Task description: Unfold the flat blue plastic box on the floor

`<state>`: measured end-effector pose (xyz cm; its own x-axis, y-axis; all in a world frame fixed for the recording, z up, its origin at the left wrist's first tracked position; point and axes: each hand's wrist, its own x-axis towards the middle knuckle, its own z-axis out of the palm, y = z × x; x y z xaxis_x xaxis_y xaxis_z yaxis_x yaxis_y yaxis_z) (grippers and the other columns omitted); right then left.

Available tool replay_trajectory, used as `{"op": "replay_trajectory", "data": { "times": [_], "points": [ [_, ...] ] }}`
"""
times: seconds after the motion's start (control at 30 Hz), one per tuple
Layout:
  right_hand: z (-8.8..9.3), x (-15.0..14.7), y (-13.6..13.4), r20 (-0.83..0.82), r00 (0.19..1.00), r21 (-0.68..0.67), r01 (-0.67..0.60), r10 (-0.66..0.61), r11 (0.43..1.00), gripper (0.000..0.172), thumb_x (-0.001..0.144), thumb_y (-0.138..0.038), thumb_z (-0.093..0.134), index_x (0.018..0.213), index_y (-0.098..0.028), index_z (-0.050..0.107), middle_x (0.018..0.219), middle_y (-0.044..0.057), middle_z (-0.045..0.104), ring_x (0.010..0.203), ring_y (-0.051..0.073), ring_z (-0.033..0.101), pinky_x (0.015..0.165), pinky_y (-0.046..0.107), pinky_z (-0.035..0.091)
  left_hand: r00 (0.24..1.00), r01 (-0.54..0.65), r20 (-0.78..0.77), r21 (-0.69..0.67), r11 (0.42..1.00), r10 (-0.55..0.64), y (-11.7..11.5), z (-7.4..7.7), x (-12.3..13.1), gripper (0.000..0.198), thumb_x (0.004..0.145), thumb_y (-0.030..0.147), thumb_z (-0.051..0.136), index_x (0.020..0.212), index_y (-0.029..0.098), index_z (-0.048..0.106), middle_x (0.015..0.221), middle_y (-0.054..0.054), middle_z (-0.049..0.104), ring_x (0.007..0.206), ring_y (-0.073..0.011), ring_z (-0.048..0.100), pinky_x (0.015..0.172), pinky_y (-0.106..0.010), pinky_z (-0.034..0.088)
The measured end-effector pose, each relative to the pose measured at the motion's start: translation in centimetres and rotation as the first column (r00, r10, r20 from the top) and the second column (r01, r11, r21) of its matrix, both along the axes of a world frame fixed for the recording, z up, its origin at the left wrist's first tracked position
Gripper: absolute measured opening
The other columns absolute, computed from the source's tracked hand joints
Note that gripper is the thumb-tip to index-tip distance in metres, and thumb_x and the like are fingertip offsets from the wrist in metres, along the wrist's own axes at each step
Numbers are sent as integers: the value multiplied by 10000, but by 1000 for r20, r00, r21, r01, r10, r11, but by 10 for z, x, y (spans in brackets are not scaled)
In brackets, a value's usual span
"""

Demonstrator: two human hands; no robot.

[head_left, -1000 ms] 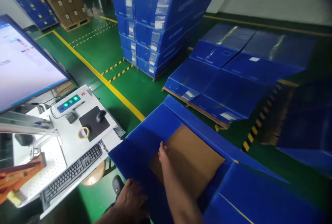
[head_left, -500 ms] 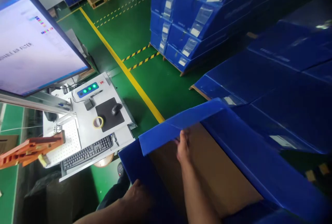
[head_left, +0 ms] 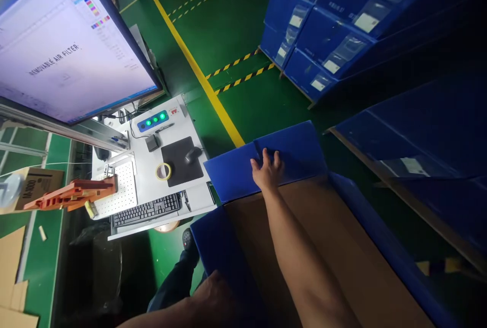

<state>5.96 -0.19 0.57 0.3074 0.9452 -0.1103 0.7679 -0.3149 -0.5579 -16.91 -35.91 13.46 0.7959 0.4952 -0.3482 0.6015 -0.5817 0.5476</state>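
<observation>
Both hands are on a blue box (head_left: 228, 252) of corrugated plastic. The right hand (head_left: 267, 170) is open, its fingers (head_left: 274, 158) spread and pressed flat against the far flap (head_left: 292, 148), with nothing gripped. The left hand (head_left: 213, 297) sits at 6 o'clock against the near wall, dark and cut off by the frame edge, so I cannot tell whether it is gripping.

The box fills the lower right of the view, with the flap raised at its far end and a brown cardboard liner (head_left: 365, 272) lying inside. It looks light and stiff, though the sheet probably flexes along its creases and may feel slick — the walls near the corners look like a surer hold than a loose flap.

A white desk (head_left: 198, 204) stands at 9 o'clock with a keyboard (head_left: 146, 210), mouse (head_left: 193, 154) and tape roll (head_left: 163, 171) on it — a monitor (head_left: 72, 49) is at 10 o'clock. Stacked blue crates (head_left: 315, 29) rise at 1 o'clock, and a pallet (head_left: 418, 214) lies at 3 o'clock.
</observation>
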Motion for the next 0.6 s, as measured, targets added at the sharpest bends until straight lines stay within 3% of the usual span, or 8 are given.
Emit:
{"op": "replay_trajectory", "data": {
  "times": [0.17, 0.3, 0.37, 0.47, 0.53, 0.6],
  "points": [
    [-10, -10, 22, -24, 1000, -217, -24, 19, 976, 659, 1091, -598, 487, 1597, -204, 638, 1803, 210, 374, 1623, 486, 276, 1272, 822, 254, 1000, 11, -23, -73, 997, -12, 4, 0, 2, 128, 1043, 387, 742, 991, 275, 776, 902, -36, 796, 864, -221, 712, 910, -428, 490],
    [-1, -13, 2, -19, 1000, -87, -14, 13, 996, 650, 1119, -541, 431, 1642, -182, 573, 1820, 209, 353, 1646, 457, 277, 1284, 759, 309, 999, 7, -34, -108, 994, -11, 12, 5, 3, 249, 1032, 480, 742, 1062, 233, 767, 881, -36, 792, 854, -231, 722, 908, -413, 498],
    [2, -13, -26, -17, 1000, 2, 15, -15, 1000, 689, 1131, -520, 382, 1694, -134, 481, 1819, 233, 348, 1651, 421, 311, 1313, 677, 327, 999, 11, -38, -110, 994, -15, 14, 8, 1, 286, 1034, 491, 738, 1109, 216, 765, 897, -58, 802, 864, -244, 731, 911, -417, 500],
    [-2, -10, -90, -39, 997, 59, 63, -61, 996, 774, 1124, -532, 366, 1719, -37, 369, 1784, 295, 379, 1639, 385, 378, 1338, 576, 345, 999, 26, -31, -122, 992, -31, 19, 15, -4, 297, 1046, 474, 721, 1174, 209, 762, 970, -88, 818, 911, -260, 746, 934, -429, 499],
    [-7, -5, -145, -61, 993, -4, 98, -98, 995, 788, 1108, -540, 393, 1720, -45, 362, 1783, 288, 387, 1631, 393, 403, 1332, 570, 367, 998, 37, -39, -134, 990, -43, 22, 19, -9, 292, 1048, 459, 716, 1195, 211, 760, 1022, -96, 826, 966, -272, 755, 969, -444, 498],
    [-11, 0, -205, -72, 990, -156, 109, -122, 982, 734, 1097, -520, 435, 1698, -98, 430, 1788, 253, 400, 1623, 397, 424, 1304, 569, 408, 997, 49, -51, -145, 988, -57, 25, 22, -14, 290, 1041, 452, 723, 1202, 213, 761, 1078, -96, 833, 1032, -285, 760, 1005, -459, 497]
  ]
}}
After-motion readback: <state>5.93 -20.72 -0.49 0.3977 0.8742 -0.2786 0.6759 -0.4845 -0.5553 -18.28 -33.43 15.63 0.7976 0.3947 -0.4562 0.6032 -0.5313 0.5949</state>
